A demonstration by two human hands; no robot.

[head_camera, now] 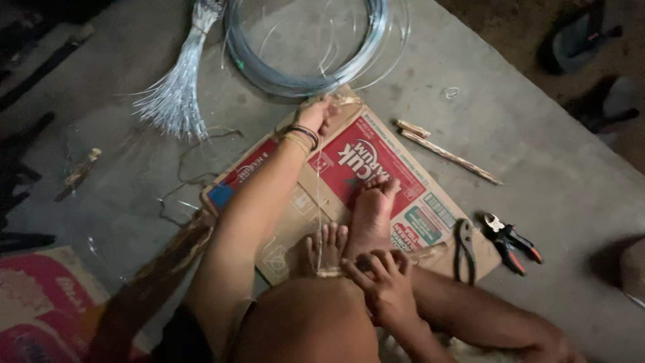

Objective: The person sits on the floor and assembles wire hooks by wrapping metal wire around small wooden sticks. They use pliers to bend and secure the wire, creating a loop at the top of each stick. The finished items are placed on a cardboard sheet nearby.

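Observation:
I sit on a flattened cardboard box laid on a concrete floor, with my bare feet resting on it. My left hand reaches forward to the box's far edge and pinches thin wire strands. These strands run back toward my toes. My right hand is curled close to my nearer foot, gripping the near end of the strands at a small wound loop. Just beyond my left hand lies a large coil of silvery wire.
A bundle of cut wire pieces fans out at the far left. Two thin sticks lie right of the box. Dark pliers and red-handled cutters lie at the right. A brown wooden piece and a pink package lie at the left.

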